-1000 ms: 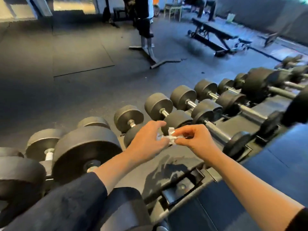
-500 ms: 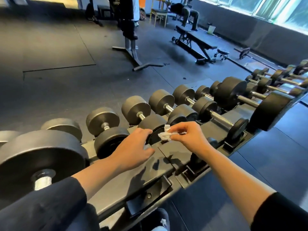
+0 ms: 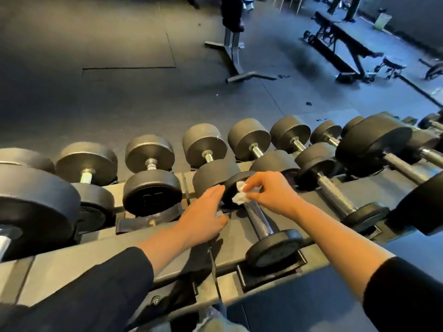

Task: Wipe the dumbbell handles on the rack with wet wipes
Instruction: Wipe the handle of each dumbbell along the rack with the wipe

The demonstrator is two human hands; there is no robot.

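No writing can be read on the dumbbell ends. A crumpled white wet wipe [image 3: 239, 195] is pinched by the right hand [image 3: 271, 192] at the far end of the knurled handle [image 3: 259, 218] of a small dumbbell [image 3: 268, 236] lying on the grey rack [image 3: 96, 257]. The left hand [image 3: 203, 216] is laid flat, fingers straight, on the rack just beside it. Larger dumbbells are ranged along both tiers. Dark rubber flooring [image 3: 96, 92] and a bench [image 3: 342, 41] are seen beyond.
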